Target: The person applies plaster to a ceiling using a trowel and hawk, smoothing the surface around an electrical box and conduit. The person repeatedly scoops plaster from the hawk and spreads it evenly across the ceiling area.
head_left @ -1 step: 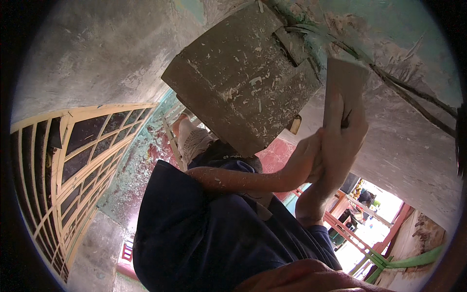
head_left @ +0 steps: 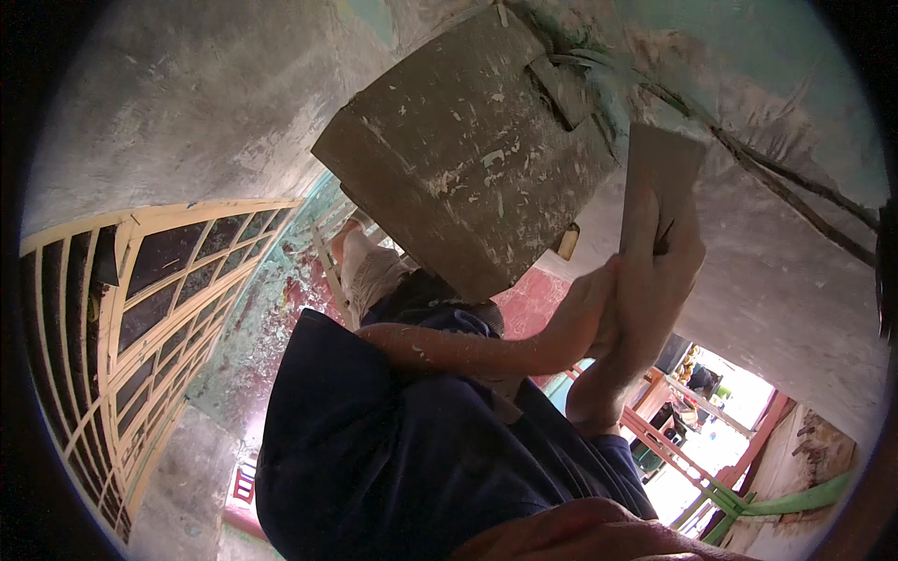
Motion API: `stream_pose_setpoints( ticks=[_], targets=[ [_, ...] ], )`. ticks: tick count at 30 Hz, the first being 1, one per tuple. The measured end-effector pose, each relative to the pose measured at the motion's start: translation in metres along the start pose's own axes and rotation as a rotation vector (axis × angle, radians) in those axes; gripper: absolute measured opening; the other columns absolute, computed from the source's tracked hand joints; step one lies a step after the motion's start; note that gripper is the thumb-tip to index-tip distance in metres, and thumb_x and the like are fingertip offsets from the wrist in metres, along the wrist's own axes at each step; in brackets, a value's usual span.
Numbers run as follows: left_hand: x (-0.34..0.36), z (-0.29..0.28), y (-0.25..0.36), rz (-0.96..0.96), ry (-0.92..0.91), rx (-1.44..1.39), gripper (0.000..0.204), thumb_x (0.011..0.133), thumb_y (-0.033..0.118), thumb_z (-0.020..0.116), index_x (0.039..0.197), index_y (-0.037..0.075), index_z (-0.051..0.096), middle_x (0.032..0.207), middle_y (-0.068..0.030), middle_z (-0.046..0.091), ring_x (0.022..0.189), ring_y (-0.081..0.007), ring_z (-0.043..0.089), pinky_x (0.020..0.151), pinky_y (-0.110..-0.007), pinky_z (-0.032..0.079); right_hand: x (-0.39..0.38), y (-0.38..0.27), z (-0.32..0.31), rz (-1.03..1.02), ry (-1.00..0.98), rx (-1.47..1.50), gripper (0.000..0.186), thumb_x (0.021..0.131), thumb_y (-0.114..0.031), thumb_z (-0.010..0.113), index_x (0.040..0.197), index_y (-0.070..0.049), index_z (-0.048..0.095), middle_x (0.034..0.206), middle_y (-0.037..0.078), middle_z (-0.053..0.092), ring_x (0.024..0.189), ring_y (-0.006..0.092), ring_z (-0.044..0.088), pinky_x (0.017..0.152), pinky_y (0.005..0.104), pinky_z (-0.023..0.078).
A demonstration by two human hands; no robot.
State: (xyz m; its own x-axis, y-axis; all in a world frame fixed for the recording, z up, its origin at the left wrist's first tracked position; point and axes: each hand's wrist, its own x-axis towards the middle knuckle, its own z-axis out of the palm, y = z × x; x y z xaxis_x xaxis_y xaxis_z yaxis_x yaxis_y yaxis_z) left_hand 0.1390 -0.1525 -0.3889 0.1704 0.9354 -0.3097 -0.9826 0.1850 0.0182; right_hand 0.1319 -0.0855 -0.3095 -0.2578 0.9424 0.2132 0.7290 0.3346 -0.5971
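Note:
My right hand (head_left: 669,257) is closed round a wide flat scraper (head_left: 662,154), fingers laid along its grey blade. The blade points up toward the patchy plastered wall (head_left: 795,103); whether its edge touches the wall I cannot tell. Against the right hand and wrist, my left hand (head_left: 587,304) is closed with its fingers curled in; what it holds, if anything, is hidden. Left of the blade juts a large brown box-like piece (head_left: 458,159), flecked with pale plaster.
Dark cables (head_left: 795,178) run down the wall right of the scraper. A cream window grille (head_left: 140,327) stands at left. My foot (head_left: 348,236) rests near pale rungs (head_left: 325,271) below the box. At lower right, a green bar (head_left: 800,500) crosses a bright opening with clutter.
The scraper and my right hand have shifted slightly downward. Both hands keep the same hold.

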Motion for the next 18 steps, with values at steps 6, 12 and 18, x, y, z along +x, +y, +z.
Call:
stream_pose_setpoints(
  ticks=[6, 12, 18],
  targets=[
    [0.031, -0.028, -0.013, 0.052, -0.086, -0.059, 0.052, 0.109, 0.055, 0.033, 0.117, 0.013, 0.061, 0.077, 0.0056, 0.059, 0.053, -0.0053, 0.053, 0.040, -0.023, 0.040, 0.015, 0.004, 0.008, -0.094, -0.040, -0.063, 0.036, 0.098, -0.027, 0.062, 0.116, 0.004, 0.065, 0.085, 0.010, 0.067, 0.076, 0.0125, 0.054, 0.068, 0.0336, 0.046],
    [-0.002, -0.023, -0.004, -0.053, -0.045, 0.081, 0.049, 0.108, 0.058, 0.034, 0.114, 0.017, 0.060, 0.066, 0.0063, 0.054, 0.043, -0.0058, 0.045, 0.035, -0.024, 0.032, 0.001, 0.004, 0.007, -0.051, 0.010, -0.034, 0.030, 0.099, -0.020, 0.061, 0.123, -0.003, 0.066, 0.088, 0.019, 0.072, 0.072, 0.0183, 0.065, 0.067, 0.0357, 0.051],
    [0.018, -0.020, 0.015, 0.110, -0.193, 0.024, 0.048, 0.108, 0.057, 0.034, 0.114, 0.017, 0.058, 0.066, 0.0059, 0.053, 0.043, -0.0060, 0.044, 0.035, -0.024, 0.031, 0.018, -0.011, 0.015, -0.079, -0.002, 0.043, 0.035, 0.098, -0.028, 0.064, 0.112, 0.004, 0.065, 0.081, 0.008, 0.063, 0.074, 0.0122, 0.051, 0.066, 0.0315, 0.044]
  ],
)
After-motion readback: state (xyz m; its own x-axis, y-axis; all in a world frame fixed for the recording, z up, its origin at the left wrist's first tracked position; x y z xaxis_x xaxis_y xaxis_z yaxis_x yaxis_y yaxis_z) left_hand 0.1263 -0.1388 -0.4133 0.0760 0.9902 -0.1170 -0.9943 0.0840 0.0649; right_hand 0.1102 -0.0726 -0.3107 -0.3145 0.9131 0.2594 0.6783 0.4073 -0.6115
